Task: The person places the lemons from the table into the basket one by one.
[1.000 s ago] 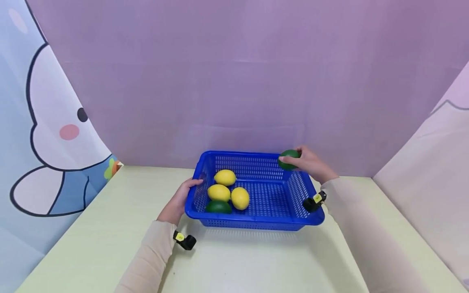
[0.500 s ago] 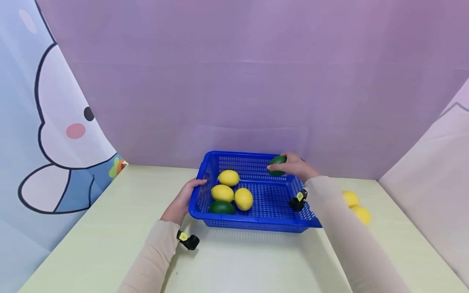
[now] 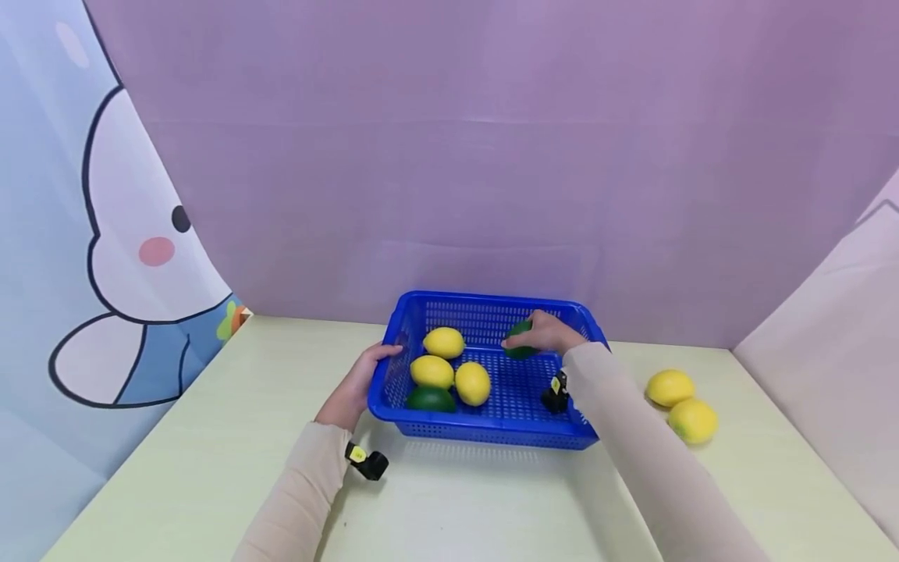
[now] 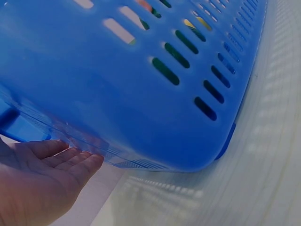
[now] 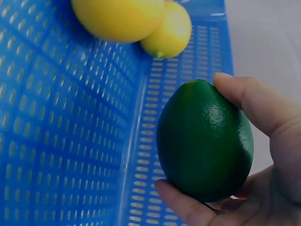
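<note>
A blue perforated plastic basket (image 3: 485, 428) stands on the table. My left hand (image 3: 355, 384) holds its left rim, thumb over the top; in the left wrist view the fingers (image 4: 61, 162) lie along the outer wall. My right hand (image 3: 553, 334) reaches inside the basket's right half, gripping a glossy dark green egg-shaped fruit (image 5: 204, 141) between thumb and fingers. The fruit is held close to the far wall. In the left half lie an upper lemon (image 3: 444, 343), a middle lemon (image 3: 431, 371), a lemon to the right (image 3: 473, 383) and another green fruit (image 3: 431, 399).
Two more lemons, one farther back (image 3: 669, 388) and one nearer (image 3: 693, 422), lie on the pale table (image 3: 449, 507) right of the basket. A purple cloth (image 3: 449, 156) hangs behind, with a printed cartoon cloth (image 3: 133, 281) at left.
My right hand has carried the green fruit from above the basket's far right rim leftward and down into the basket. The left hand keeps its hold on the rim. The lemons at right have come into view.
</note>
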Demonstrator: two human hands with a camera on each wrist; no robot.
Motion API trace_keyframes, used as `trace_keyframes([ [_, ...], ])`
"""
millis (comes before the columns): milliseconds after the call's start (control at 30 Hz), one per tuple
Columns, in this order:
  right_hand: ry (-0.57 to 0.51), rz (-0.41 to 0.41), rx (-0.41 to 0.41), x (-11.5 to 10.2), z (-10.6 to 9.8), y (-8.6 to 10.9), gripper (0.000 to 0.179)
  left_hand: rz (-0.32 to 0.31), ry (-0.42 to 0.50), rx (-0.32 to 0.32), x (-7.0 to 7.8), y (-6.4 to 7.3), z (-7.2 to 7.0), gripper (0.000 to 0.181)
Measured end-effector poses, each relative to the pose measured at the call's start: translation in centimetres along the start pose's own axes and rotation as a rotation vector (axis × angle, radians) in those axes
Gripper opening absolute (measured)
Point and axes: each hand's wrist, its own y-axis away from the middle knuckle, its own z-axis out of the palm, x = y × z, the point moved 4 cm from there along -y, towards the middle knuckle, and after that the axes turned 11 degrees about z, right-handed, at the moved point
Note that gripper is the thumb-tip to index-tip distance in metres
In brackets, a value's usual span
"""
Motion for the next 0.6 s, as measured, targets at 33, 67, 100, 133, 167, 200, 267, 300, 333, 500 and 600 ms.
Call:
trace_keyframes([
  [33, 0.011, 0.013, 0.001, 0.2, 0.1, -0.1, 0.067, -0.006, 0.006, 0.004, -0.1, 0.0, 0.0, 0.061],
  [67, 0.026, 0.025, 0.006, 0.4, 0.1, -0.2, 0.067, -0.007, 0.008, 0.0, -0.1, 0.0, 0.1, 0.062],
  [100, 0.04, 0.035, 0.008, 0.6, 0.1, -0.3, 0.068, -0.008, 0.007, -0.003, -0.2, 0.1, 0.1, 0.062],
  [133, 0.053, 0.044, 0.009, 0.8, 0.2, -0.4, 0.068, -0.008, 0.002, -0.002, -0.2, 0.1, 0.2, 0.063],
  [167, 0.065, 0.051, 0.005, 1.0, 0.2, -0.4, 0.068, -0.011, -0.003, 0.003, -0.2, 0.2, 0.2, 0.063],
  [200, 0.067, 0.057, -0.006, 1.1, 0.3, -0.5, 0.069, -0.014, -0.009, 0.009, -0.2, 0.2, 0.2, 0.064],
  [267, 0.075, 0.057, -0.038, 1.3, 0.6, -0.5, 0.069, -0.012, -0.016, 0.015, -0.1, 0.3, 0.1, 0.064],
  [300, 0.078, 0.055, -0.055, 1.4, 0.7, -0.6, 0.069, -0.01, -0.017, 0.018, -0.1, 0.3, 0.1, 0.064],
  [333, 0.079, 0.055, -0.07, 1.5, 0.8, -0.6, 0.069, -0.008, -0.015, 0.02, 0.0, 0.3, 0.1, 0.064],
  [500, 0.109, 0.075, -0.096, 1.9, 1.6, -0.8, 0.067, 0.012, 0.008, -0.017, 0.1, 0.3, 0.0, 0.061],
  [600, 0.138, 0.085, -0.095, 1.9, 2.0, -0.8, 0.067, 0.014, 0.005, -0.026, 0.2, 0.3, 0.0, 0.061],
])
